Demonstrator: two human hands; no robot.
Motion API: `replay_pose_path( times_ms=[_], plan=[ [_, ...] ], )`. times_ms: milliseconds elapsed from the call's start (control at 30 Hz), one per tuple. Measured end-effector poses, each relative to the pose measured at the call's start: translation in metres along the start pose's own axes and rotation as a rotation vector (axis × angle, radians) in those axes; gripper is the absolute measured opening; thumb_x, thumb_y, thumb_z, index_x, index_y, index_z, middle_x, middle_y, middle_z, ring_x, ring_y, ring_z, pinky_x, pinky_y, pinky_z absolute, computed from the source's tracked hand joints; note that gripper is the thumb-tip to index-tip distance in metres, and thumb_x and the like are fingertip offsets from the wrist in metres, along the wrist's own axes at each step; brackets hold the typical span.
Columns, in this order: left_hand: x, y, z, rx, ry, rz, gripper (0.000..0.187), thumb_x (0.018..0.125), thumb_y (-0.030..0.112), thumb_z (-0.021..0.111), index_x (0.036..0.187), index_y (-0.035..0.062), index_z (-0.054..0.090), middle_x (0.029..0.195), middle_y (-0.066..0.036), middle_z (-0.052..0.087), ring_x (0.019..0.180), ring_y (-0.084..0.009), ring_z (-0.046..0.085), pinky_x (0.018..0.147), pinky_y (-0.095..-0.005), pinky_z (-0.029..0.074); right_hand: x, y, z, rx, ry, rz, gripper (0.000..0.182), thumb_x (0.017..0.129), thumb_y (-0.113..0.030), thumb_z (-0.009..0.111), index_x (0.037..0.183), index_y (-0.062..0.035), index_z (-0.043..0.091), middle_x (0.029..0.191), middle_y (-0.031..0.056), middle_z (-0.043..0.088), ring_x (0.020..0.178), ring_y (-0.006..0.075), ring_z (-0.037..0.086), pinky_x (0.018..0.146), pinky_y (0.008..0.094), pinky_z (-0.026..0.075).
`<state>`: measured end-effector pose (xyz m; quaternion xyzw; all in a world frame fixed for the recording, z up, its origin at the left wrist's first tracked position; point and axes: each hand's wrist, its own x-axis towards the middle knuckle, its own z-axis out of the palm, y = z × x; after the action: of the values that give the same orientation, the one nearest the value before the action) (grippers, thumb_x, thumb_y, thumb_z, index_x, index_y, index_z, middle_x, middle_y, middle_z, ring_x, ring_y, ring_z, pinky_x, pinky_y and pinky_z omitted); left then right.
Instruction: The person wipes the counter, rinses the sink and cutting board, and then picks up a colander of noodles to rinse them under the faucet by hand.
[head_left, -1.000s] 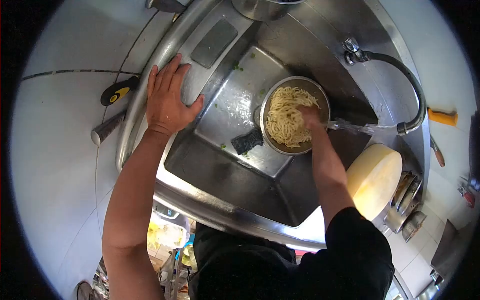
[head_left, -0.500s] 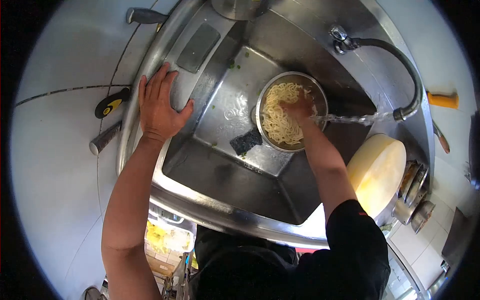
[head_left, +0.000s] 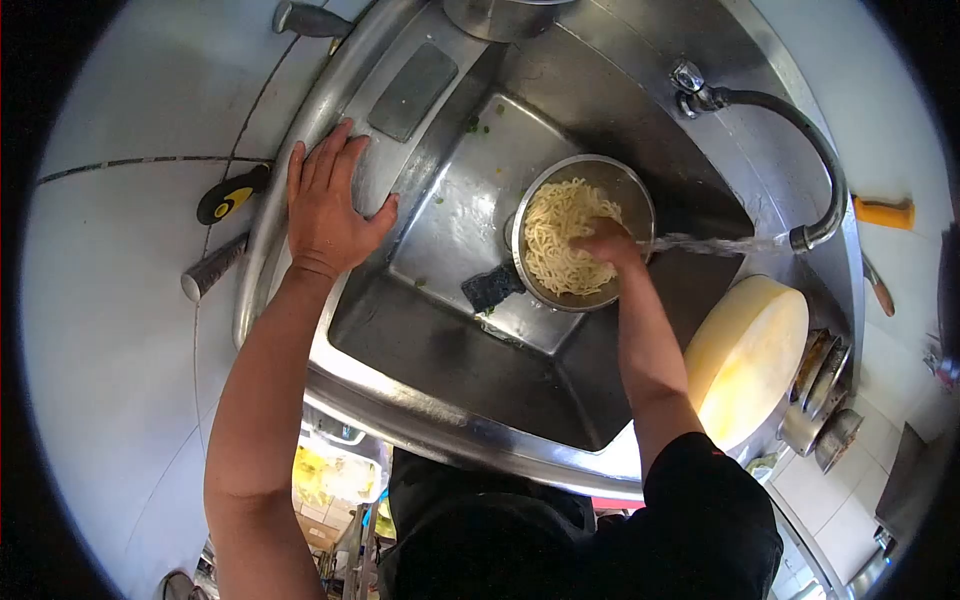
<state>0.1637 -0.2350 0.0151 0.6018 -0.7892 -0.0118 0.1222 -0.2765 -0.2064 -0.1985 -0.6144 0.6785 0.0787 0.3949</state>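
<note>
A round metal bowl (head_left: 641, 205) stands in the sink and holds a mass of pale noodles (head_left: 562, 235). My right hand (head_left: 608, 243) reaches into the bowl from the right and touches the noodles. Its fingers are blurred and partly sunk among the strands, so their grip cannot be made out. Water runs from the curved faucet (head_left: 828, 170) toward the bowl's right side, by my right wrist. My left hand (head_left: 335, 205) lies flat with spread fingers on the sink's left rim (head_left: 268, 245), holding nothing.
A dark scouring pad (head_left: 492, 288) and green scraps lie on the sink floor left of the bowl. A thick, round, pale yellow block (head_left: 750, 365) leans at the right. Knife handles (head_left: 215, 267) stick out left of the rim. Stacked pans (head_left: 820, 395) sit at far right.
My right hand has shifted slightly down within the bowl, and the noodles have bunched toward its left side. The view has moved a little. My left hand stays on the rim.
</note>
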Motion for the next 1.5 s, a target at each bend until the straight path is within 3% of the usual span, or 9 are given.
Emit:
replay_pose_path(
  times_ms=[167, 267, 533, 700, 800, 900, 1167, 1367, 1500],
  plan=[
    [0.000, 0.001, 0.001, 0.006, 0.015, 0.010, 0.067, 0.073, 0.036, 0.071, 0.130, 0.0086, 0.047, 0.144, -0.007, 0.039, 0.133, -0.0220, 0.038, 0.119, -0.0448, 0.012, -0.015, -0.095, 0.022, -0.211, 0.284, -0.077, 0.078, 0.075, -0.051, 0.069, 0.140, -0.0162, 0.044, 0.148, 0.0193, 0.035, 0.140, 0.0372, 0.027, 0.111, 0.0518, 0.027],
    [0.002, 0.001, -0.001, 0.018, 0.006, 0.019, 0.067, 0.073, 0.036, 0.071, 0.130, 0.0091, 0.048, 0.144, -0.006, 0.039, 0.133, -0.0220, 0.038, 0.119, -0.0448, 0.013, 0.000, -0.100, 0.034, -0.503, 0.170, 0.060, 0.068, 0.076, -0.046, 0.069, 0.137, -0.0264, 0.047, 0.149, 0.0166, 0.035, 0.138, 0.0347, 0.033, 0.110, 0.0485, 0.034],
    [0.001, -0.002, 0.001, -0.040, 0.010, 0.007, 0.070, 0.072, 0.030, 0.074, 0.132, 0.0099, 0.045, 0.145, -0.006, 0.040, 0.133, -0.0232, 0.039, 0.118, -0.0470, 0.014, 0.028, 0.022, -0.008, 0.245, 0.083, 0.335, 0.049, 0.079, -0.022, 0.068, 0.124, -0.0044, 0.060, 0.119, 0.0227, 0.061, 0.102, 0.0304, 0.064, 0.090, 0.0403, 0.050],
    [0.001, 0.001, -0.001, -0.028, -0.005, -0.010, 0.069, 0.072, 0.031, 0.073, 0.132, 0.0100, 0.045, 0.145, -0.006, 0.039, 0.133, -0.0230, 0.038, 0.118, -0.0466, 0.014, -0.039, -0.039, 0.022, -0.271, 0.298, 0.192, 0.077, 0.077, -0.035, 0.072, 0.144, -0.0148, 0.040, 0.148, 0.0243, 0.033, 0.134, 0.0398, 0.037, 0.106, 0.0449, 0.039],
    [0.001, 0.002, 0.000, -0.009, -0.020, -0.010, 0.069, 0.073, 0.031, 0.073, 0.132, 0.0097, 0.045, 0.145, -0.006, 0.039, 0.133, -0.0232, 0.038, 0.118, -0.0465, 0.014, -0.060, -0.089, 0.027, -0.291, 0.018, 0.255, 0.088, 0.073, -0.035, 0.075, 0.148, -0.0200, 0.031, 0.155, 0.0222, 0.013, 0.140, 0.0452, 0.020, 0.112, 0.0460, 0.031],
    [0.003, 0.001, -0.001, 0.001, -0.008, 0.002, 0.069, 0.073, 0.032, 0.073, 0.132, 0.0094, 0.045, 0.146, -0.007, 0.039, 0.133, -0.0234, 0.039, 0.118, -0.0468, 0.015, -0.013, -0.052, 0.055, -0.293, 0.071, 0.231, 0.087, 0.071, -0.035, 0.078, 0.146, -0.0197, 0.036, 0.156, 0.0205, 0.008, 0.139, 0.0410, 0.024, 0.111, 0.0442, 0.034],
    [0.001, -0.001, 0.000, -0.047, 0.004, -0.007, 0.069, 0.073, 0.032, 0.073, 0.132, 0.0092, 0.045, 0.146, -0.007, 0.039, 0.134, -0.0234, 0.038, 0.118, -0.0467, 0.014, -0.020, -0.020, -0.027, 0.515, 0.184, 0.397, 0.063, 0.076, -0.025, 0.073, 0.131, -0.0050, 0.051, 0.116, 0.0175, 0.063, 0.103, 0.0334, 0.062, 0.094, 0.0403, 0.047],
    [0.001, -0.001, 0.001, -0.036, -0.002, 0.004, 0.069, 0.072, 0.030, 0.073, 0.132, 0.0089, 0.044, 0.146, -0.007, 0.038, 0.134, -0.0230, 0.037, 0.118, -0.0467, 0.014, -0.060, -0.039, 0.024, -0.214, 0.499, 0.107, 0.091, 0.076, -0.036, 0.075, 0.150, -0.0197, 0.024, 0.149, 0.0232, 0.032, 0.132, 0.0385, 0.041, 0.101, 0.0468, 0.043],
    [0.000, 0.001, 0.001, -0.014, -0.009, 0.009, 0.070, 0.073, 0.030, 0.073, 0.133, 0.0104, 0.043, 0.146, -0.006, 0.038, 0.135, -0.0218, 0.036, 0.118, -0.0470, 0.013, -0.060, -0.072, 0.049, -0.407, 0.097, 0.284, 0.092, 0.078, -0.041, 0.073, 0.151, -0.0218, 0.021, 0.154, 0.0211, 0.021, 0.138, 0.0373, 0.032, 0.106, 0.0472, 0.039]
  ],
)
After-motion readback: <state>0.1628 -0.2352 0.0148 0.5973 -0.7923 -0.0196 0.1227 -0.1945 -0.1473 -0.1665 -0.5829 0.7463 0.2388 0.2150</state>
